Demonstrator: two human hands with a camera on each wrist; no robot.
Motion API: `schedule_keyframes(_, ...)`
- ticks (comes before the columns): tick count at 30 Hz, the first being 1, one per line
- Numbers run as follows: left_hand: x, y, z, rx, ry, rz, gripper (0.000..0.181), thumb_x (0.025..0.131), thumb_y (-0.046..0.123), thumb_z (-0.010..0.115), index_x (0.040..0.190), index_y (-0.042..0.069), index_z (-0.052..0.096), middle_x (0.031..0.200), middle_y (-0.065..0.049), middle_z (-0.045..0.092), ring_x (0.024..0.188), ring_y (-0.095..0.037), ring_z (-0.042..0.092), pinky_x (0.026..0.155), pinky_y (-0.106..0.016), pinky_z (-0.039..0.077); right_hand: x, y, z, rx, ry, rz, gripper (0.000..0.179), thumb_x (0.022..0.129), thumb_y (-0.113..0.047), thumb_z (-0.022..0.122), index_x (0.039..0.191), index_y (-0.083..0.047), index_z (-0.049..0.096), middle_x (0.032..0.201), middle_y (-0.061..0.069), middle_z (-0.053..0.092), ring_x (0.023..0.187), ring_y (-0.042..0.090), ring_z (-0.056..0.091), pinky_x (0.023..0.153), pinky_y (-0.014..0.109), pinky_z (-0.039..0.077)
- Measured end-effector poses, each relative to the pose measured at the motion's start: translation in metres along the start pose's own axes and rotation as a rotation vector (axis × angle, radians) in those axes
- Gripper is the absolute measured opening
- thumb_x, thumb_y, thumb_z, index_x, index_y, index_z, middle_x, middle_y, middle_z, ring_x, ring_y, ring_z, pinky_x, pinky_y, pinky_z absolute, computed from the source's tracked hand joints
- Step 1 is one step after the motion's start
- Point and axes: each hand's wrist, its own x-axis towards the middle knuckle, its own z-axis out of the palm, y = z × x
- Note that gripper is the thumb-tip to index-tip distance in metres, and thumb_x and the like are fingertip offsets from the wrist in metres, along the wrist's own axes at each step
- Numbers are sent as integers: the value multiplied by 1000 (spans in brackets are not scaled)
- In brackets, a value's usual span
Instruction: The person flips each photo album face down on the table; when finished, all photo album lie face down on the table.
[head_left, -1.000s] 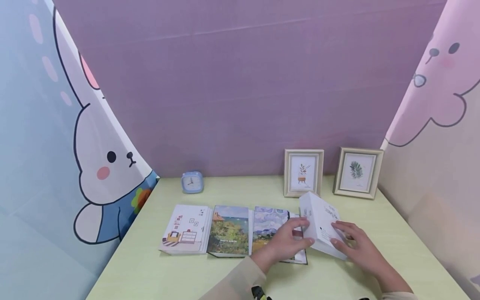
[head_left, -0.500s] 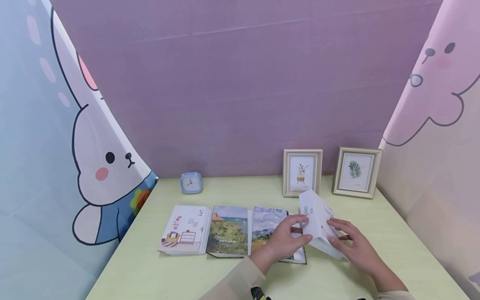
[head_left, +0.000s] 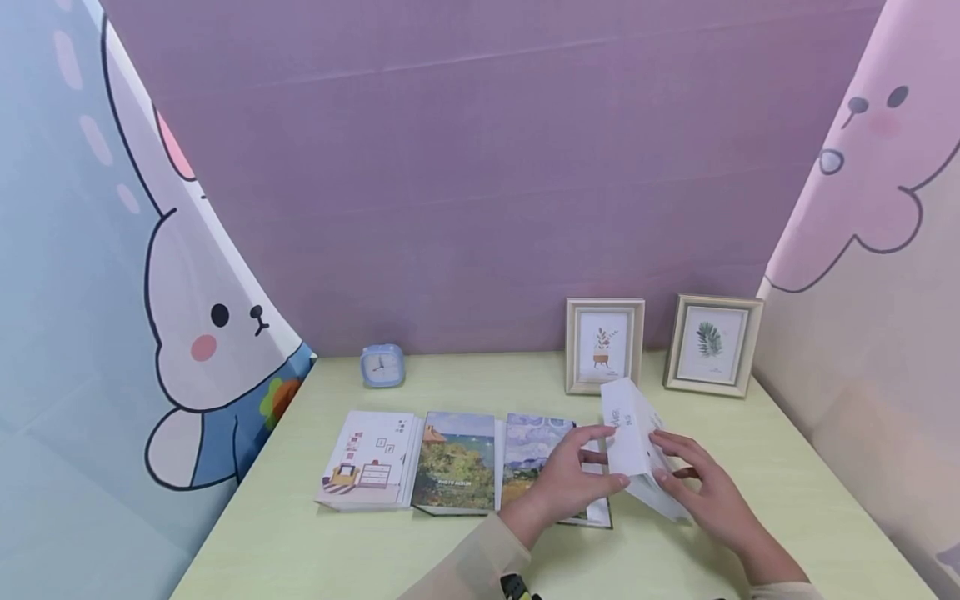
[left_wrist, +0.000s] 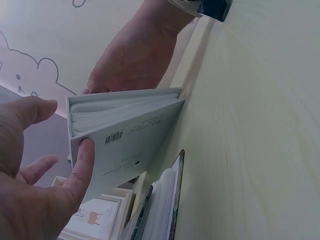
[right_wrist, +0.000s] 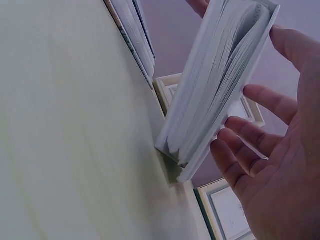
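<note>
A thick white photo album [head_left: 632, 429] stands tilted above the table with its spine raised, between both hands. In the left wrist view, a finger of my left hand [head_left: 564, 477] presses the barcoded back cover, and the thumb lies by the spine. My right hand [head_left: 708, 492] rests its fingertips on the front cover, fingers fairly straight in the right wrist view. The album's lower edge reaches the tabletop there, and its pages are slightly fanned. Nearest on the left lies an album with a painted landscape [head_left: 528, 450], partly covered by my left hand.
A seaside-painted album [head_left: 456, 458] and an album with a furniture drawing [head_left: 371, 458] lie in the row's left part. Behind stand a blue alarm clock [head_left: 382, 365], a plant-picture frame [head_left: 604, 346] and a leaf-picture frame [head_left: 712, 343]. The table [head_left: 315, 558] meets a purple backdrop.
The white album has rolled so that its spine faces the head camera more and its front cover less. My right hand has shifted slightly left with it. The other things stay put.
</note>
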Motion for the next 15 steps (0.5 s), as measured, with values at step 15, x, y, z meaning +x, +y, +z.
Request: schedule_keyframes(15, -1, 5, 3, -27, 0, 51, 66, 92, 6, 80, 150, 21, 53, 134, 4, 58, 107, -19, 68, 81, -29, 62, 0, -6, 1, 42, 6, -11, 55, 100, 1, 66, 153, -8, 53, 146, 13, 56, 121, 6, 57, 86, 23, 55)
